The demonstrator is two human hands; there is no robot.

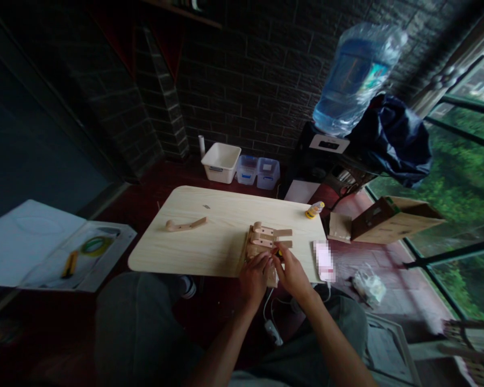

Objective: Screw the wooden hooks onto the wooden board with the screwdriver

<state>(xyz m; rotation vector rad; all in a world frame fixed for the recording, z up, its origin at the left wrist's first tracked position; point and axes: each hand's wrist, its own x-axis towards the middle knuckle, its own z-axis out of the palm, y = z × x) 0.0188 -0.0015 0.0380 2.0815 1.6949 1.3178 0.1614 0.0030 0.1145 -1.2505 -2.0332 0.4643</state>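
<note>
Lower centre: left hand (pixel 255 273) at near end of wooden assembly (pixel 262 234), fingers curled, grip part-hidden — cannot tell if closed. Just beside, right hand (pixel 293 271), fingertips at small yellow-and-black item (pixel 279 253); closure likewise unclear. Assembly set on pale table (pixel 221 209), just right of frame centre. Left of centre, loose curved wooden piece (pixel 186 225). Beyond — white bin (pixel 221 160) mid-frame, water jug (pixel 349 80) upper right.

no readable text, label (pixel 376 77) on water jug (pixel 344 80) too blurred (green and white), dispenser panel (pixel 317 142) illegible
</note>
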